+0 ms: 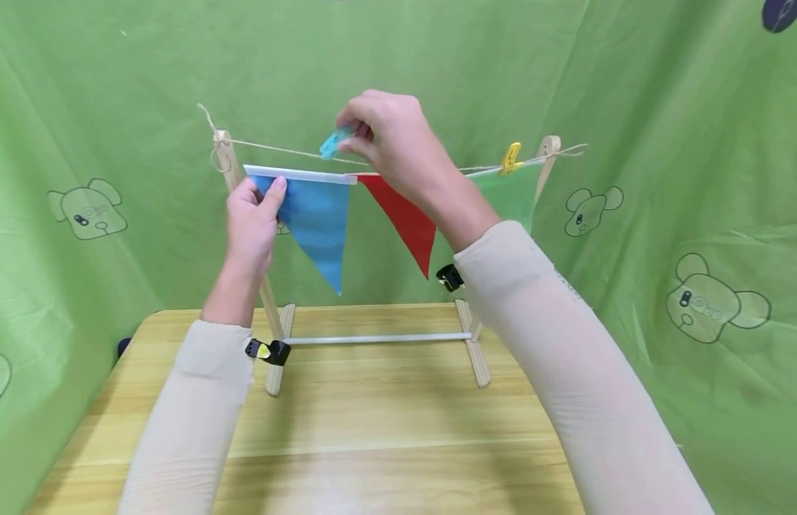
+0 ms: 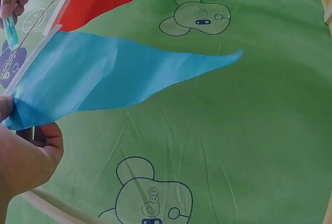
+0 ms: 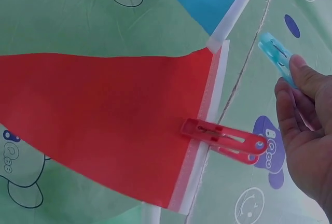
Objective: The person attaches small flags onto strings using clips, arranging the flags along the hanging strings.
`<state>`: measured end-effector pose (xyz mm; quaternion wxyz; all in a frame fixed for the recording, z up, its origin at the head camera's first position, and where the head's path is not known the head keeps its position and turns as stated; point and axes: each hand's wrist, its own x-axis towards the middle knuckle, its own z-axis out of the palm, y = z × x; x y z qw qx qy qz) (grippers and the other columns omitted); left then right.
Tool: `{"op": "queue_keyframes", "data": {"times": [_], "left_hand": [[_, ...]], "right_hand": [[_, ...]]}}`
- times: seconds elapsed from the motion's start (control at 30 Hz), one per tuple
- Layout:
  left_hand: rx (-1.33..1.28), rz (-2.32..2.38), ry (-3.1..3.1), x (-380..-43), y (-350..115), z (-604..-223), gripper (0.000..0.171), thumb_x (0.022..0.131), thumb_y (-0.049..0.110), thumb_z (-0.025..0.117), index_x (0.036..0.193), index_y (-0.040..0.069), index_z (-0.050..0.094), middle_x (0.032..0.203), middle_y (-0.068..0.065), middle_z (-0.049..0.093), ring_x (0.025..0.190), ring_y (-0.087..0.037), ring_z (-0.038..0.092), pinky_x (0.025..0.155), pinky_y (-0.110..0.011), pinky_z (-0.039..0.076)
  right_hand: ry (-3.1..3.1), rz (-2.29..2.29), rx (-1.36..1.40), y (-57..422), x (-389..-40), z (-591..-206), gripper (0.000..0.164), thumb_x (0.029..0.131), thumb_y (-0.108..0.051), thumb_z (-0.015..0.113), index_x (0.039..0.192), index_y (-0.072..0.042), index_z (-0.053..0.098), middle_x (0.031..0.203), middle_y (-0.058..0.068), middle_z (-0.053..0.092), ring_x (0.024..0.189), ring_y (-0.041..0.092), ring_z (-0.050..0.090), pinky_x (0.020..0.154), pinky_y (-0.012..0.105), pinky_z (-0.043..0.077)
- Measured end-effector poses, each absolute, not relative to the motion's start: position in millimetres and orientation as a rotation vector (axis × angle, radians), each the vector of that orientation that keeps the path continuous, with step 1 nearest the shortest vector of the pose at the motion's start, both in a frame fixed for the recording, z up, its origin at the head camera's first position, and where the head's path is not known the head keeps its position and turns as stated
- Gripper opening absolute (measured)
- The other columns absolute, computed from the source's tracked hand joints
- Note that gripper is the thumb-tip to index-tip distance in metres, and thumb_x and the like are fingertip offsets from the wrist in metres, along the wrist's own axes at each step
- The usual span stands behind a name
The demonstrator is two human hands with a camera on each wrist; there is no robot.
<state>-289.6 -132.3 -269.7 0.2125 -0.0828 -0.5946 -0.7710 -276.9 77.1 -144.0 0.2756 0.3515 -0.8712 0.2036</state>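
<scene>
My left hand (image 1: 253, 214) pinches the upper left corner of a blue triangular flag (image 1: 321, 222), whose white top band sits just below the string (image 1: 270, 147). Between thumb and fingers of my right hand (image 1: 388, 136) is a light blue clothespin (image 1: 335, 142), its jaw end at the string in the head view. Beside the blue flag hangs a red flag (image 3: 119, 125), clipped to the string by a red clothespin (image 3: 223, 138). In the head view my right hand hides that clothespin. Farther right, a yellow clothespin (image 1: 511, 158) holds a green flag (image 1: 511, 189).
The string runs between two wooden posts, the left post (image 1: 226, 154) and the right post (image 1: 549, 161). A white rod (image 1: 379, 339) joins their feet on the wooden table (image 1: 373, 429). Green cloth (image 1: 398, 50) printed with animal faces surrounds the table.
</scene>
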Motion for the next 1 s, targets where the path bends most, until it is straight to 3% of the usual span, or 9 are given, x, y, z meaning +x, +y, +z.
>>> {"op": "queue_keyframes", "data": {"times": [0.33, 0.67, 1.0], "left_hand": [[-0.231, -2.2, -1.604, -295.6, -131.7, -267.6, 0.004, 0.101, 0.014, 0.066, 0.1, 0.012, 0.068, 0.094, 0.0, 0.067, 0.087, -0.013, 0.061, 0.079, -0.024, 0.054], [-0.259, -2.282, -1.484, -302.6, -130.0, -266.3, 0.006, 0.101, 0.011, 0.066, 0.096, 0.013, 0.07, 0.09, 0.0, 0.066, 0.083, -0.012, 0.064, 0.075, -0.023, 0.058], [-0.258, -2.299, -1.463, -303.4, -129.8, -266.2, 0.006, 0.1, 0.011, 0.067, 0.098, 0.013, 0.071, 0.095, -0.002, 0.067, 0.09, -0.015, 0.066, 0.082, -0.026, 0.058]], "right_hand": [[-2.409, 0.471, 0.943, 66.5, -280.6, -135.4, 0.024, 0.093, -0.021, 0.076, 0.109, -0.003, 0.076, 0.106, 0.008, 0.073, 0.09, 0.013, 0.063, 0.086, 0.02, 0.054], [-2.5, 0.395, 0.94, 53.3, -283.0, -123.2, 0.024, 0.096, -0.02, 0.073, 0.112, -0.002, 0.075, 0.11, 0.008, 0.073, 0.094, 0.014, 0.062, 0.09, 0.022, 0.054], [-2.592, 0.323, 0.917, 47.7, -285.8, -121.3, 0.029, 0.097, -0.023, 0.072, 0.118, -0.004, 0.074, 0.115, 0.008, 0.074, 0.098, 0.015, 0.061, 0.091, 0.021, 0.053]]}}
